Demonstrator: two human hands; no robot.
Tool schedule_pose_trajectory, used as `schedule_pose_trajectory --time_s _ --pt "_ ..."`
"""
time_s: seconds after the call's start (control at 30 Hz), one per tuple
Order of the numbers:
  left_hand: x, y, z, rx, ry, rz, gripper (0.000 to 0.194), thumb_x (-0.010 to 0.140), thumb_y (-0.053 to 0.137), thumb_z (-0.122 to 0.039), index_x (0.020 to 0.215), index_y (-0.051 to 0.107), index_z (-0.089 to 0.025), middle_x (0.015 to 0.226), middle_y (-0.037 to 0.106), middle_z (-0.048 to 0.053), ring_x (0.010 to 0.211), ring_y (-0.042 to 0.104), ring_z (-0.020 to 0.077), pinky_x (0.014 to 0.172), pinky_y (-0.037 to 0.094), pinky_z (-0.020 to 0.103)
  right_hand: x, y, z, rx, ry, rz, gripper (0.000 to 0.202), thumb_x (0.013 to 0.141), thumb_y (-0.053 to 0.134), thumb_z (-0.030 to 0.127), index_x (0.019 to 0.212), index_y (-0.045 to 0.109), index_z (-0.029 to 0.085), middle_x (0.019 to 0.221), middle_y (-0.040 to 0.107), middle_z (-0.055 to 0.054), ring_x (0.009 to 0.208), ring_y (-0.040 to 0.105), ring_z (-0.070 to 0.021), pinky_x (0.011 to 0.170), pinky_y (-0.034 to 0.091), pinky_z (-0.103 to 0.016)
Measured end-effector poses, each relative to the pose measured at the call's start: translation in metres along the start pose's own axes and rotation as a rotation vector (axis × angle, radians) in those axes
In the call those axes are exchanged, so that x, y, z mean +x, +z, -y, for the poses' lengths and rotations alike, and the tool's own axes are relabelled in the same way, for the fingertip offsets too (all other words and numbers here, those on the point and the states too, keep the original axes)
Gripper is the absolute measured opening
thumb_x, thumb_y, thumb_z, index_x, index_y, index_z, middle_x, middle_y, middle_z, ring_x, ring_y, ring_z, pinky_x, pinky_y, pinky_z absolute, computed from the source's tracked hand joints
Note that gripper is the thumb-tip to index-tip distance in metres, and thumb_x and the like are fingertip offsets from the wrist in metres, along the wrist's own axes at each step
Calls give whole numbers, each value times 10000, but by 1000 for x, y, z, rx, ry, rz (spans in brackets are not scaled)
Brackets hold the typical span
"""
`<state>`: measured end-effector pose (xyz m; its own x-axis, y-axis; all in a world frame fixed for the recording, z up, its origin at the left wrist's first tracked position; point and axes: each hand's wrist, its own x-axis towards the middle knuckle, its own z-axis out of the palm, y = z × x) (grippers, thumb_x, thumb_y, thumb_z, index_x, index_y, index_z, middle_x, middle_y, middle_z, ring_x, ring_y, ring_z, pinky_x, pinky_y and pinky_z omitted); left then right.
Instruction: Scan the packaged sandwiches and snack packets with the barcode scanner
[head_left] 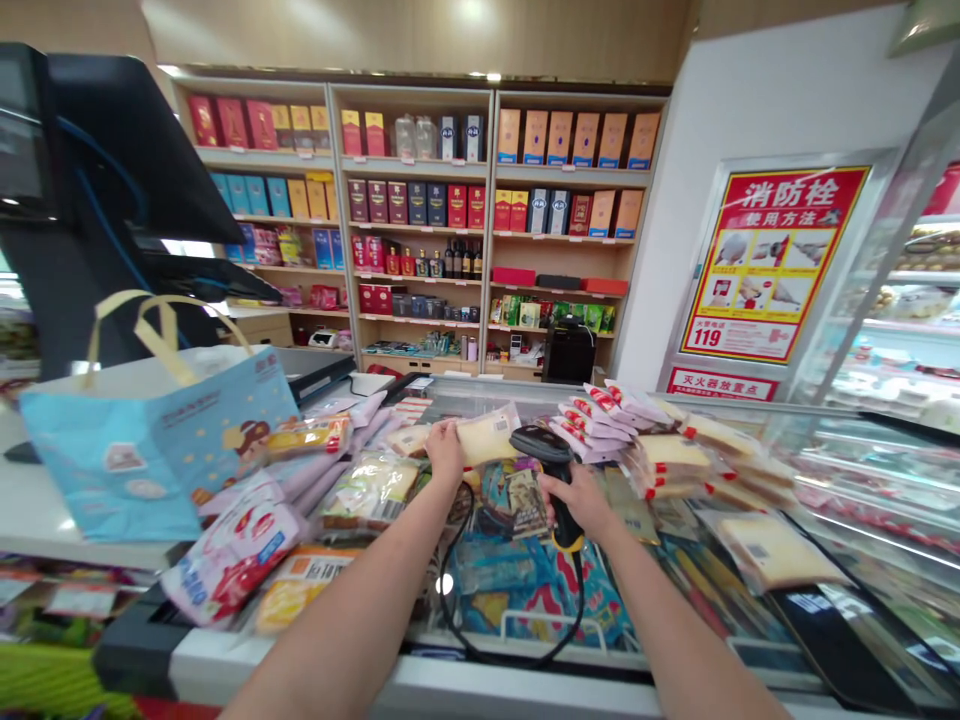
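Note:
My left hand (pixel 445 452) is closed on the near end of a clear packet of sliced bread (pixel 489 436), held up over the glass counter. A black barcode scanner (pixel 546 447) with a yellow-trimmed base is gripped in my right hand (pixel 581 498), its head close to the packet's printed label. Its cable (pixel 517 660) loops down across the glass. Left of my left hand lie several packed breads (pixel 371 488) and a white-and-red pouch (pixel 236 550). Beyond my right hand are stacked lilac-and-red packets (pixel 596 425) and more bread packets (pixel 675 462).
A light-blue carrier bag (pixel 169 440) stands at the left below a dark checkout screen (pixel 112 150). At the right, one bread packet (pixel 780 550) lies beside a black panel (pixel 832 640). Shelves of boxed bottles (pixel 416 205) line the back wall.

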<state>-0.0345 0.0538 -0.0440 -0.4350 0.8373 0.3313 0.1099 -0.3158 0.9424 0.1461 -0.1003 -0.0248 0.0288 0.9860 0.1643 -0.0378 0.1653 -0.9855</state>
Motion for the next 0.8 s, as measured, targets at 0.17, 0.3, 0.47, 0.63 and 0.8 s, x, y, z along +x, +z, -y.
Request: schedule_pose_trajectory --time_s 0.17,0.3,0.47,0.63,0.8 --pt "0 -8 -6 67 71 -47 123 801 480 -268 759 577 -204 779 658 40 797 618 204 819 484 346 -5 4 5 -71 29 43 359 638 711 480 759 545 186 466 530 57 339 481 -100 370 435 -232" --pt "-1 -9 -9 94 95 -71 115 805 479 -257 748 566 -210 779 657 47 804 617 212 824 480 355 -7 6 9 -88 29 49 363 637 705 495 744 537 191 479 529 58 353 490 -102 385 440 -237" --pt "0 -8 -6 99 100 -73 111 806 476 -254 748 561 -212 763 649 38 792 620 211 814 484 356 -6 6 9 -92 27 43 355 643 697 491 742 529 195 483 525 62 359 485 -100 394 443 -240" --pt "-1 -9 -9 97 63 -64 106 801 477 -260 749 556 -213 767 642 41 803 614 215 833 473 360 -5 5 7 -93 35 70 340 649 692 475 740 527 192 482 519 63 362 485 -102 390 439 -242" --pt "-4 -11 -17 111 51 -61 101 792 473 -256 734 545 -215 779 640 46 821 611 219 854 469 363 -4 4 5 -85 36 70 341 654 694 473 749 528 190 492 524 65 370 490 -100 392 447 -239"
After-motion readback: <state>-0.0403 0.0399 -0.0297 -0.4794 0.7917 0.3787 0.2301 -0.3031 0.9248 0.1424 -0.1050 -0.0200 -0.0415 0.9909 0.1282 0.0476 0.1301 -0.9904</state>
